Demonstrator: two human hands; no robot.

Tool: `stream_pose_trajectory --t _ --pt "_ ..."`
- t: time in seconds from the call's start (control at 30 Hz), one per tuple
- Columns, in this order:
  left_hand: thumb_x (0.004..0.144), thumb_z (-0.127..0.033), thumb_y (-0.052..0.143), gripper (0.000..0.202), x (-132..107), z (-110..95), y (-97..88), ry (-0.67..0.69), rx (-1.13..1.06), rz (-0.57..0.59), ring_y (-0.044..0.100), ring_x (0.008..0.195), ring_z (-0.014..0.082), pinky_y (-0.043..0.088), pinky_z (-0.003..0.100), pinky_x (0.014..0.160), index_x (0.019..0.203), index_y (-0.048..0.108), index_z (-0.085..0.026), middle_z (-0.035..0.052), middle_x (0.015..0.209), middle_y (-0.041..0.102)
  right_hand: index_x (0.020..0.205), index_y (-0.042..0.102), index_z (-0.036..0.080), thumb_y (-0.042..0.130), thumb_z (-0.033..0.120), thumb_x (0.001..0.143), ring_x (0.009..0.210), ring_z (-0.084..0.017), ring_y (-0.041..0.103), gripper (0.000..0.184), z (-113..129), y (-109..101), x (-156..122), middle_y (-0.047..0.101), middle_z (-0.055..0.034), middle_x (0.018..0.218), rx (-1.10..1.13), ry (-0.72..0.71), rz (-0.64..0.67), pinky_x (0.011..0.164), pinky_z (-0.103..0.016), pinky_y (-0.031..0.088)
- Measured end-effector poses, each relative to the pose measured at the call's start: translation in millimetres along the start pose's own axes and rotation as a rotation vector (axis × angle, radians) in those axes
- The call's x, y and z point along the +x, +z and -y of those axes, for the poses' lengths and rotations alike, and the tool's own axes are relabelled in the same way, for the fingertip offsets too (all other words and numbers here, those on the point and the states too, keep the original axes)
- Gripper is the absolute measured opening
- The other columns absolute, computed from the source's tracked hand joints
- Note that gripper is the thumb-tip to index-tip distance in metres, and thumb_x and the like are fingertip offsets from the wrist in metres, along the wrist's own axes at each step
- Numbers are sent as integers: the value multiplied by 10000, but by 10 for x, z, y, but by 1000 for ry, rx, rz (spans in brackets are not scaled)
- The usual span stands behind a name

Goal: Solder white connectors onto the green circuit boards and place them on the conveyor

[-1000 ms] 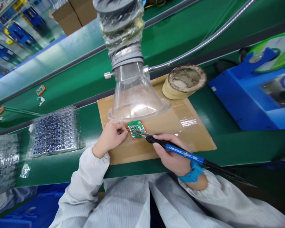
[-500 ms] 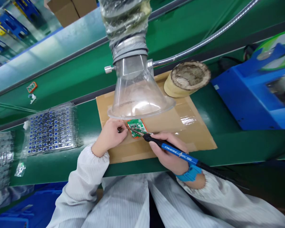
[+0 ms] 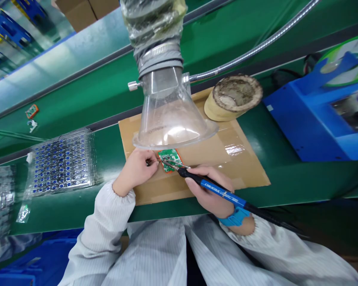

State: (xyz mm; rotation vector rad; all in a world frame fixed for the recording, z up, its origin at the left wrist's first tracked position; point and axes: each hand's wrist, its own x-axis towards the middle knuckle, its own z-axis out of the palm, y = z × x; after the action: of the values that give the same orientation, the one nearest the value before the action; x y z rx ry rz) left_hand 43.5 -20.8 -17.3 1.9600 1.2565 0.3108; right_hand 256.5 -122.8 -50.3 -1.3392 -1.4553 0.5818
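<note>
A green circuit board with an orange-red edge lies on the cardboard sheet. Thumb and forefinger of my left hand are pinched at the board's left edge; a small dark thing shows by the fingers, too small to name. My right hand grips a blue and black soldering iron like a pen. Its thin metal tip, with a slim tube alongside, reaches left over the board toward the left fingertips. Whether the tip touches the board I cannot tell.
A clear fume hood hangs low just above the board. Behind stands a crusty round pot; at the right, a blue machine with a reel. Stacked plastic trays of blue parts lie left. An orange-edged board lies farther back.
The whole view has shifted slightly, so everything appears a little farther left. Both hands and the soldering iron keep nearly the same position at the board.
</note>
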Motion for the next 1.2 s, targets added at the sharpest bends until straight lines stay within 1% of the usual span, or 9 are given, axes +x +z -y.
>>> stream_pose_trajectory --t 0.13,0.23,0.33,0.43,0.73,0.97,1.2 --pt "826 -111 598 207 -1 9 3 -4 -8 2 575 746 170 452 309 698 631 601 -180 29 739 673 958 682 272 719 220 888 788 -213 731 94 18 5 11 759 -16 865 -12 -26 9 715 -350 583" --pt "828 -115 597 204 0 12 4 -8 -18 5 566 715 162 450 309 684 634 607 -180 27 729 672 950 672 272 715 208 887 756 -206 721 100 37 2 24 750 -9 834 -18 -61 12 697 -347 574" --pt "828 -119 600 208 2 13 2 -4 -23 -1 554 688 155 445 306 671 629 606 -182 22 713 668 962 676 274 706 218 894 759 -210 726 93 46 -5 32 756 -12 841 -12 -50 13 700 -355 582" --pt "826 -119 605 208 6 17 2 -2 -23 0 565 710 164 454 310 681 628 613 -184 25 712 668 965 685 274 712 223 885 756 -211 730 99 38 -6 32 761 -14 844 -4 -45 20 706 -359 590" --pt "824 -115 604 213 6 20 6 -12 -29 1 565 714 170 458 313 686 623 604 -186 29 709 667 969 666 265 714 201 881 684 -199 707 119 19 14 37 725 -11 771 -66 -157 9 640 -347 563" --pt "825 -117 594 218 7 15 4 -15 -37 7 570 709 165 457 312 684 618 595 -182 29 722 677 988 688 278 717 193 872 670 -200 712 147 22 0 48 736 -3 766 -33 -171 -3 633 -346 567" --pt "829 -120 601 207 7 -1 -4 -32 -25 5 578 694 157 451 311 677 630 612 -177 26 729 688 987 693 271 734 175 853 663 -194 705 170 27 19 56 728 1 754 -48 -189 -1 632 -331 557"
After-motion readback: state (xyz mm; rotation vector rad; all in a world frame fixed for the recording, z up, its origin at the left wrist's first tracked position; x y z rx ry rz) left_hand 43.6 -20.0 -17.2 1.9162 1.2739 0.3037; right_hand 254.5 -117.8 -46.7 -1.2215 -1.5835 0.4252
